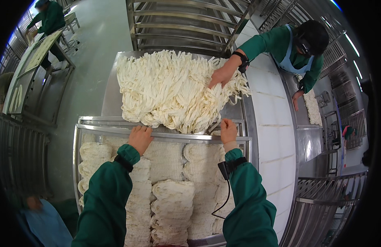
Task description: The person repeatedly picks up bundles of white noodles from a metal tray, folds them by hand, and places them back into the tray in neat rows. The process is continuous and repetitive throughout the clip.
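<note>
My left hand rests with its fingers over the far rail of a metal-framed mesh tray. Just beyond that rail, at the right, my right hand has its fingers curled near the edge of a large heap of pale flat noodle strands; whether it pinches a strand is unclear. Folded noodle bundles lie in rows on the mesh, partly hidden by my forearms. A second tray frame shows under the first one. The heap lies on a steel table, its near edge overlapping the frames.
A co-worker's hand reaches into the heap's right side; their other hand is by noodles on another steel table. A steel rack stands beyond the heap. A white conveyor-like surface runs along the right. Another person works at far left.
</note>
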A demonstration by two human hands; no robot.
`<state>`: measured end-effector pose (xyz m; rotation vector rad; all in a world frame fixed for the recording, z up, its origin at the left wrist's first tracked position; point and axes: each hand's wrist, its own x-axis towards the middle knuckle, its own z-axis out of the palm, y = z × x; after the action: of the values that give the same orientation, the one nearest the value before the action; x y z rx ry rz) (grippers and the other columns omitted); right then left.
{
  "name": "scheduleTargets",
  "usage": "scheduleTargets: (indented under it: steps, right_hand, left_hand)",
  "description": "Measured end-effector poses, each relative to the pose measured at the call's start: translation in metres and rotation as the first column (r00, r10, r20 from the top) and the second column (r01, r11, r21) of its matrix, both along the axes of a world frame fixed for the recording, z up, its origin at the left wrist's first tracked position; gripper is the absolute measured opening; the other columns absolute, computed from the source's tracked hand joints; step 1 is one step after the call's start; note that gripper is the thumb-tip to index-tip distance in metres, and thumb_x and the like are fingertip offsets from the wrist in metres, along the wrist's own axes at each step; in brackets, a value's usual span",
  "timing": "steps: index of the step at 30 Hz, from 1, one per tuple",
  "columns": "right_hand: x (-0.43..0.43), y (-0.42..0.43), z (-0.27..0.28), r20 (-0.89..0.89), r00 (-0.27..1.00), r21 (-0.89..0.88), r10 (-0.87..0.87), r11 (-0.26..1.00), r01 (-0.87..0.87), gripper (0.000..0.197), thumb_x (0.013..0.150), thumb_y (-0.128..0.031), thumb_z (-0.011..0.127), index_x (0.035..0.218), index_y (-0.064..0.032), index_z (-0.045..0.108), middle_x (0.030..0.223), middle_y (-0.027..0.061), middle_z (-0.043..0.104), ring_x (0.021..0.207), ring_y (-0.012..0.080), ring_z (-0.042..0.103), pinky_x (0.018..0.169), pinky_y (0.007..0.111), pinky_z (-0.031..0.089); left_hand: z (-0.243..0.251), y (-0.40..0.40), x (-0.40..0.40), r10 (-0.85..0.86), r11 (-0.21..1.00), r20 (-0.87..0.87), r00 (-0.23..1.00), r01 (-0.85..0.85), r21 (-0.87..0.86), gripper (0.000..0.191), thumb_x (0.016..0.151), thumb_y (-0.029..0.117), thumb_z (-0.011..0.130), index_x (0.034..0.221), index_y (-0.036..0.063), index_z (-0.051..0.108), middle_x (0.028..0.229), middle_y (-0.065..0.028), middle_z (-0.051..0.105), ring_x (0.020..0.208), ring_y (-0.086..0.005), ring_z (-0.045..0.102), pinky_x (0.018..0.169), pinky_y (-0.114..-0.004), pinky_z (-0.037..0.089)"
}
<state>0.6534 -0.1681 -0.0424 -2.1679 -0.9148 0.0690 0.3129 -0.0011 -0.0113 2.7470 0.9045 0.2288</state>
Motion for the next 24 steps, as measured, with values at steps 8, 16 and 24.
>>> scheduleTargets:
  steps: [8, 16, 24]
  right_hand:
    - [-0.001, -0.002, -0.005, -0.017, 0.998, -0.025, 0.062, 0.998, -0.062, 0.022, 0.088, -0.02, 0.059, 0.1, -0.0021, 0.064, 0.09, 0.0164, 0.062, 0.082, 0.0319, 0.06, 0.075, 0.04, 0.049]
    - [0.008, 0.007, -0.007, -0.147, 0.989, 0.013, -0.01, 1.0, 0.012, 0.023, 0.089, -0.021, 0.059, 0.1, -0.0022, 0.066, 0.096, 0.016, 0.065, 0.084, 0.0317, 0.062, 0.075, 0.041, 0.05]
    - [0.023, 0.008, -0.009, -0.134, 0.99, -0.025, -0.044, 0.999, 0.041, 0.02, 0.086, -0.014, 0.058, 0.099, -0.0022, 0.067, 0.09, 0.0161, 0.067, 0.08, 0.0304, 0.064, 0.074, 0.039, 0.051]
  left_hand:
    - [0.0, -0.001, 0.001, 0.024, 1.0, 0.022, 0.999, -0.023, -0.016, 0.022, 0.075, 0.019, 0.071, 0.088, 0.0076, 0.058, 0.087, -0.0083, 0.06, 0.09, -0.0279, 0.056, 0.083, -0.04, 0.041]
    - [0.003, -0.001, 0.0, 0.012, 1.0, 0.021, 1.0, -0.012, 0.007, 0.02, 0.079, 0.022, 0.067, 0.091, 0.009, 0.058, 0.087, -0.0072, 0.059, 0.093, -0.0266, 0.055, 0.086, -0.039, 0.04]
    - [0.0, 0.0, 0.0, 0.016, 1.0, 0.018, 1.0, -0.016, 0.0, 0.024, 0.076, 0.02, 0.07, 0.094, 0.0087, 0.06, 0.088, -0.007, 0.06, 0.093, -0.0265, 0.054, 0.087, -0.038, 0.04]
